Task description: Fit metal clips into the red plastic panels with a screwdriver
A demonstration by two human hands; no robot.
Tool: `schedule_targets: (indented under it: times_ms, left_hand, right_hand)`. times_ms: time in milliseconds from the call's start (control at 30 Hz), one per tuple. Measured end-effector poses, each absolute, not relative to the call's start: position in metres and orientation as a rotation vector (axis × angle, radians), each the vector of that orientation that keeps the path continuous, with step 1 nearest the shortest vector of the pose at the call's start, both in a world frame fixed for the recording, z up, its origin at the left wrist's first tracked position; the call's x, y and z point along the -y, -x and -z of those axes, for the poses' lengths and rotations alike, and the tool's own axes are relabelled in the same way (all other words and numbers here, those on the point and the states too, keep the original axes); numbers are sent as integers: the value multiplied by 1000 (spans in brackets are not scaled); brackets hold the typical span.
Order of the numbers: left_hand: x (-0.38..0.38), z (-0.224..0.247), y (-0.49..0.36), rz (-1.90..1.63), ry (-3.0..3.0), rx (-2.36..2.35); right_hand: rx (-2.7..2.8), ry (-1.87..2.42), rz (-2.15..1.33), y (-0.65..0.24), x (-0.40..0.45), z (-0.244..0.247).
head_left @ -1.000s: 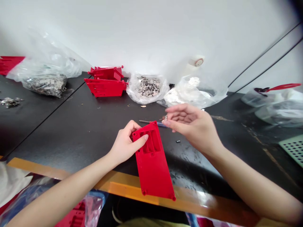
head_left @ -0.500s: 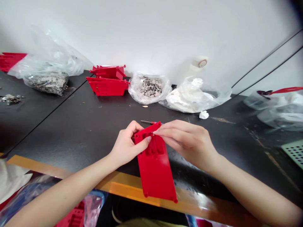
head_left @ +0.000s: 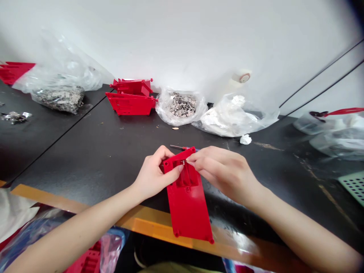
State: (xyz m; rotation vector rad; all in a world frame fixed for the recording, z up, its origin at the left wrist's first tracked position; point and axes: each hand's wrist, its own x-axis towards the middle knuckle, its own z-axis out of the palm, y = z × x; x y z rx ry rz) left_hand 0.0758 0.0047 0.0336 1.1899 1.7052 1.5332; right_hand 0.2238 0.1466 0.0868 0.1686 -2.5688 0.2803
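A red plastic panel (head_left: 190, 212) with recessed slots at its upper end is tilted over the table edge. My left hand (head_left: 156, 172) grips its upper left side, the thumb lying over the slots and the fingers behind. At the slots, my right hand (head_left: 224, 170) is closed in a pinch on a small metal piece (head_left: 184, 162), which touches the recess by my left thumb. Its exact shape is too small to make out. Behind the panel's top lies a screwdriver (head_left: 178, 146), its handle partly hidden by the panel and my right hand.
Along the wall stand red plastic housings (head_left: 132, 104), an open bag of metal pieces (head_left: 182, 106) and a bag of white material (head_left: 227, 119). Another bag of metal parts (head_left: 61, 98) sits left. A green perforated tray (head_left: 354, 185) is at right; orange tape (head_left: 150, 223) lines the front edge.
My right fingertips have shifted slightly at the slot, and the small metal piece shows at a different angle. My left hand keeps its hold on the panel. The view has moved slightly.
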Motion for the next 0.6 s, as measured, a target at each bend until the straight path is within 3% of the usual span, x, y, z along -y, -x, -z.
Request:
schedule_targets:
  times_ms: [133,467,600]
  left_hand:
    - [-4,-33,-76,-1544,-1190,-1704]
    - [-5,-33,-76,-1620,-1099,-1666]
    - [-5,-33,-75,-1638,-1074,-1659]
  right_hand:
    - [2593,-102,-223,-221,-141,-86]
    - [2434,119,-526,-218,-143,-84]
    - [2324,329,-877,-213,-141,-78]
